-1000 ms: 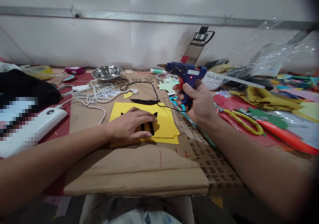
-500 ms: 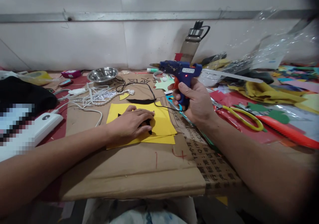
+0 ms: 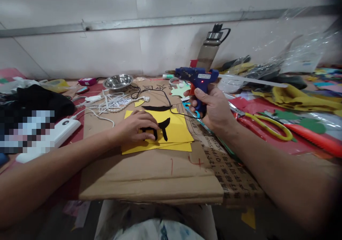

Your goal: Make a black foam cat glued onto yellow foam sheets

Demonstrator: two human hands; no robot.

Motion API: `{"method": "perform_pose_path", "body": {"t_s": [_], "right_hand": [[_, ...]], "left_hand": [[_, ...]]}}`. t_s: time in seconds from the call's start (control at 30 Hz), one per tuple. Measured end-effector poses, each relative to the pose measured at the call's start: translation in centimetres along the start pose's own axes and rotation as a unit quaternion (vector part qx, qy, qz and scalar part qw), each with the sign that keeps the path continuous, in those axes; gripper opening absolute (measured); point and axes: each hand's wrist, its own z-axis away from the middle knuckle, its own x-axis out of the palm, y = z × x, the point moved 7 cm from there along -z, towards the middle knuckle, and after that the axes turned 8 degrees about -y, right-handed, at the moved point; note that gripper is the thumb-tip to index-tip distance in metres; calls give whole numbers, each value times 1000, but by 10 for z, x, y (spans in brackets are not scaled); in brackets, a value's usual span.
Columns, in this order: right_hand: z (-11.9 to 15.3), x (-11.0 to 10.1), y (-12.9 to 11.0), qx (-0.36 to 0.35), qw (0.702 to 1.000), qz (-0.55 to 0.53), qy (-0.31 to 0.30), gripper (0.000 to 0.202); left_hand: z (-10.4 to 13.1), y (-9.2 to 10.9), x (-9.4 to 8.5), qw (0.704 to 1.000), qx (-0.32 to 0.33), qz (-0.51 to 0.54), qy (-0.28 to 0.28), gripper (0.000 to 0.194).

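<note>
My right hand [image 3: 210, 106] grips a blue hot glue gun [image 3: 196, 78] by its handle, fingers around the orange trigger. The gun's nozzle points left above the cardboard, its red light is lit, and a clear glue stick [image 3: 252, 79] sticks out behind. My left hand [image 3: 140, 126] rests over a black cut-out shape [image 3: 165, 126] on yellow sheets [image 3: 176, 140]. Its fingers are bent, the thumb apart, and they partly hide the shape. Behind the sheets lies a curved black strip [image 3: 156, 108].
Yellow-handled scissors [image 3: 268, 126] and an orange-red tool [image 3: 315, 139] lie right. A bottle [image 3: 210, 51] stands behind the gun. A metal bowl [image 3: 117, 82], white cords and a white power strip [image 3: 50, 140] are left. The gun's black cable [image 3: 167, 97] crosses the cardboard [image 3: 149, 183].
My left hand has shifted left over the black cut-out, uncovering its right part. My right hand keeps the glue gun raised in much the same place. The whole view has turned slightly.
</note>
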Motion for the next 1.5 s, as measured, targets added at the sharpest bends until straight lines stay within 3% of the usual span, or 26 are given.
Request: {"method": "perform_pose_path", "body": {"t_s": [0.33,0.53,0.67,0.8,0.97,1.23,1.4,1.5], "right_hand": [[5,6,1,17,999,18,-31,24],[13,11,-2,30,996,67,-47,24],[21,12,-7,28,994,86,-57,22],[32,9,-15,15,986,150,-76,16],[51,3,-19,0,940,325,-103,20],[69,8,-7,-9,814,554,-175,26],[73,13,-10,-64,790,580,-187,11],[75,16,-14,-79,769,606,-187,15]], "left_hand": [[4,13,9,999,-53,-9,0,22],[4,22,12,997,-3,-78,8,23],[8,11,7,991,-79,-72,79,20],[11,-5,4,979,-167,19,113,19],[8,-15,3,968,-203,69,128,18],[7,-13,5,967,-198,98,128,15],[7,-15,7,965,-209,96,123,15],[6,-15,8,967,-203,93,124,14]]}}
